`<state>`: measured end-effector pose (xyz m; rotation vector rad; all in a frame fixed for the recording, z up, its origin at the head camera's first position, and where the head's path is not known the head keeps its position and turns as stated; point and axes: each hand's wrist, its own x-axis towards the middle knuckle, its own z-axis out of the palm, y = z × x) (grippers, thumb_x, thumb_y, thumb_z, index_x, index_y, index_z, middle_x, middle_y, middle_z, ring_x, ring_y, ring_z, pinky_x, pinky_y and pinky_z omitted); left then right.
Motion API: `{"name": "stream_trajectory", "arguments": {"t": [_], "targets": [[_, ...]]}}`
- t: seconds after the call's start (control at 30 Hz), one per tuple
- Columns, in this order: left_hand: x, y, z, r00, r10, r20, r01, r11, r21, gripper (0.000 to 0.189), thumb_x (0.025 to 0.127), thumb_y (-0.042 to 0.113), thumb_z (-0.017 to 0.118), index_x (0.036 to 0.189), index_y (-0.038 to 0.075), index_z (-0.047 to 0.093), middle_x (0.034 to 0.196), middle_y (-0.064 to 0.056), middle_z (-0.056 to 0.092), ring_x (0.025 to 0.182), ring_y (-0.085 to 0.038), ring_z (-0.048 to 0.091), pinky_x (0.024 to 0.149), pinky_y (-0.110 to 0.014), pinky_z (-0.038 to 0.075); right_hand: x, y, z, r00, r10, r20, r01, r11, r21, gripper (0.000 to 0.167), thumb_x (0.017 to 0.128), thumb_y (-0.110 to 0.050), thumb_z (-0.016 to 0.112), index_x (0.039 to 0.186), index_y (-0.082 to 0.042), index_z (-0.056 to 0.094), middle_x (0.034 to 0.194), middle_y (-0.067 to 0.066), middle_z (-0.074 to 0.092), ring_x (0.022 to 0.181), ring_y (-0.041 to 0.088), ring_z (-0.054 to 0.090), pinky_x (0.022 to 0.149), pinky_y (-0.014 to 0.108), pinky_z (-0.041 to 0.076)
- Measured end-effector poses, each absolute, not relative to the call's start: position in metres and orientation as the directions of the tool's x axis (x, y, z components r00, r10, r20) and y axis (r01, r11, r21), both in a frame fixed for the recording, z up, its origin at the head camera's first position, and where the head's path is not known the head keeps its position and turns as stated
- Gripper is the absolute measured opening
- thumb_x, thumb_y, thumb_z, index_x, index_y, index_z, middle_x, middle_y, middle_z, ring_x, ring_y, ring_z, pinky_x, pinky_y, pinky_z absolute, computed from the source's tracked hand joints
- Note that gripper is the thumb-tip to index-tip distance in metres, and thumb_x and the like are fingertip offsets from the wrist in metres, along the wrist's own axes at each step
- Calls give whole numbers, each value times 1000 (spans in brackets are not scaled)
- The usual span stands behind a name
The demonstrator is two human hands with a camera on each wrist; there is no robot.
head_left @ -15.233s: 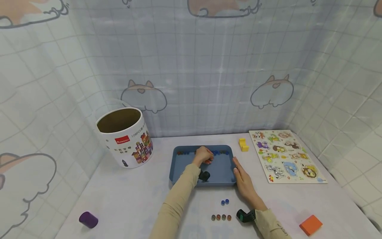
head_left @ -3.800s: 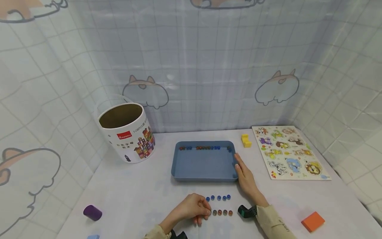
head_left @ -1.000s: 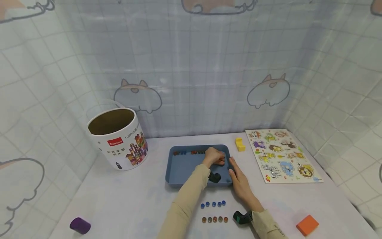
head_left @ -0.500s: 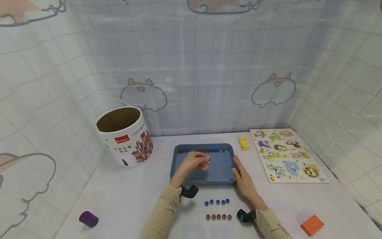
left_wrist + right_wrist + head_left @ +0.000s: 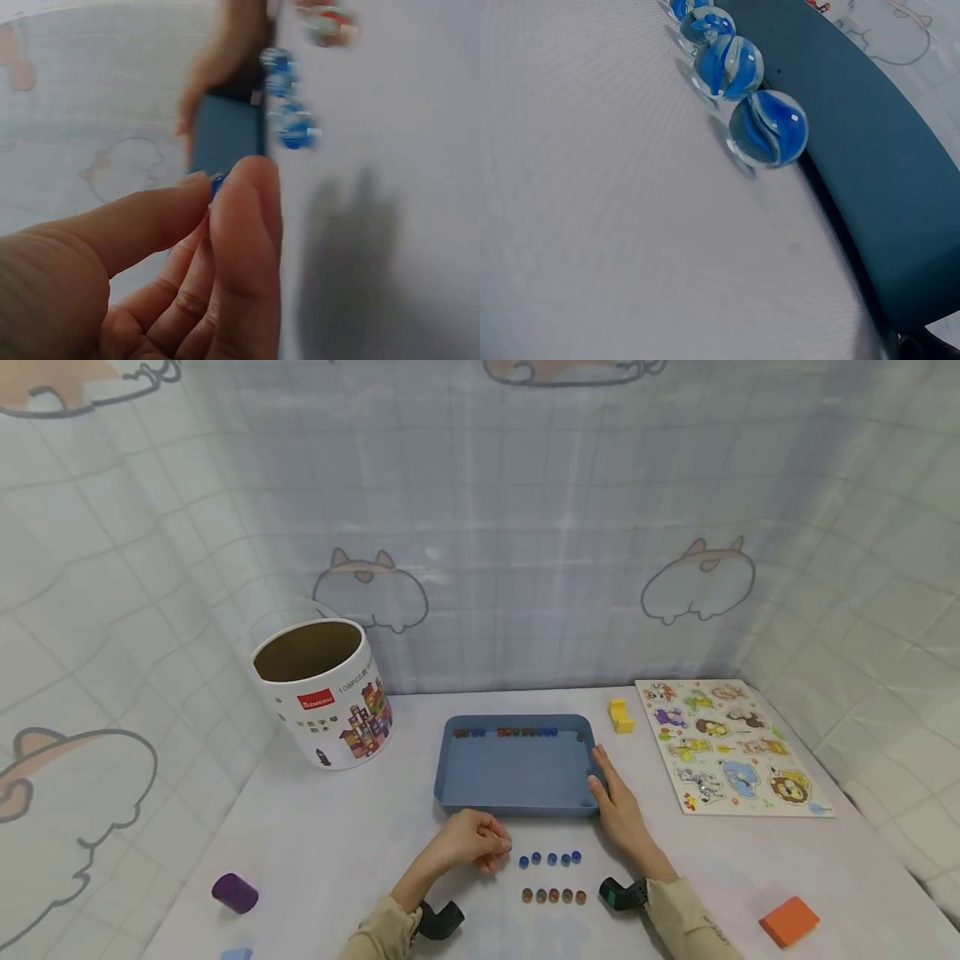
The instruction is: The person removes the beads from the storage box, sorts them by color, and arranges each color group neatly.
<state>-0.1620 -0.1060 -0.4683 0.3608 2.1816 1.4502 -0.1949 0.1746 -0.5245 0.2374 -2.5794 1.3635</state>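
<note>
Just left of a row of blue marbles (image 5: 552, 859) on the table, my left hand (image 5: 463, 842) pinches a blue marble (image 5: 217, 184) between thumb and index fingertip, above the tabletop. A second row, of reddish and greenish marbles (image 5: 553, 896), lies nearer to me. My right hand (image 5: 624, 814) rests along the right side of the blue tray (image 5: 517, 777), its fingers extended against the rim. Inside the tray, several red, brown and blue marbles (image 5: 528, 732) line the far wall, and one dark marble (image 5: 581, 737) sits in the far right corner.
A white printed bucket (image 5: 322, 693) stands at the back left. An animal puzzle board (image 5: 731, 747) lies at the right, with a yellow block (image 5: 621, 716) beside it. A purple cylinder (image 5: 235, 892), a light blue piece (image 5: 236, 954) and an orange block (image 5: 790, 922) lie nearer the front.
My left hand has carried a blue marble from over the tray down toward the table row. Over the longer span, both table rows have gained marbles. My right hand stays at the tray.
</note>
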Motion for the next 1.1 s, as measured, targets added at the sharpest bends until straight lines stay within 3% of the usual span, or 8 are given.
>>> {"name": "stream_trajectory", "arguments": {"t": [0.1, 0.3, 0.5, 0.63, 0.73, 0.87, 1.0, 1.1], "targets": [[-160, -104, -477, -833, 479, -278, -54, 430, 901, 8, 88, 8, 69, 88, 0, 70, 68, -8, 69, 47, -9, 58, 44, -24, 51, -196, 174, -525, -962, -43, 269, -247, 558, -793, 53, 106, -29, 39, 153, -7, 27, 161, 14, 21, 148, 37, 21, 116, 54, 19], [-158, -98, -484, -836, 468, -286, -56, 446, 893, 6, 87, 8, 70, 84, 3, 70, 63, -3, 67, 42, -7, 55, 39, -20, 47, -196, 174, -527, -958, -24, 285, -248, 566, -786, 53, 106, -29, 39, 153, -8, 29, 161, 13, 23, 147, 36, 23, 119, 42, 18], [-165, -97, -468, -835, 485, -258, -18, 445, 895, 13, 91, 14, 67, 96, 2, 69, 67, -9, 69, 41, -8, 54, 40, -24, 48, -195, 176, -527, -956, -23, 292, -253, 570, -782, 53, 106, -29, 39, 152, -7, 29, 160, 15, 24, 146, 38, 24, 120, 39, 18], [-188, -89, -442, -847, 496, -191, 55, 440, 896, 25, 96, 22, 62, 108, 0, 67, 77, -14, 71, 46, -10, 57, 49, -38, 55, -196, 179, -526, -957, -15, 289, -246, 568, -786, 53, 106, -29, 39, 153, -7, 29, 161, 14, 23, 147, 38, 23, 121, 35, 17], [-214, -75, -429, -856, 481, -188, 38, 421, 906, 32, 98, 26, 60, 117, 1, 64, 85, -15, 71, 53, -12, 62, 60, -45, 58, -196, 180, -525, -961, -15, 278, -238, 561, -793, 53, 106, -31, 38, 153, -8, 28, 161, 13, 22, 148, 36, 22, 120, 41, 17], [-251, -46, -429, -865, 449, -224, -40, 383, 923, 38, 99, 26, 57, 128, 2, 58, 98, -14, 71, 61, -13, 65, 69, -40, 59, -196, 178, -523, -963, -20, 268, -235, 551, -801, 54, 106, -31, 38, 153, -8, 28, 161, 13, 22, 148, 36, 22, 116, 50, 18], [-277, -17, -445, -886, 391, -251, -120, 329, 937, 39, 100, 18, 54, 133, -2, 55, 107, -18, 69, 64, -11, 66, 71, -35, 60, -196, 174, -524, -959, -33, 280, -252, 548, -798, 53, 106, -29, 40, 152, -5, 29, 160, 15, 24, 146, 38, 24, 115, 51, 21], [-290, 5, -455, -910, 320, -263, -167, 297, 940, 37, 100, 11, 52, 133, -4, 55, 109, -21, 69, 68, -17, 70, 70, -32, 60, -197, 174, -526, -959, -33, 281, -252, 550, -796, 52, 106, -26, 40, 152, -5, 29, 160, 14, 24, 147, 36, 25, 115, 50, 21]]}}
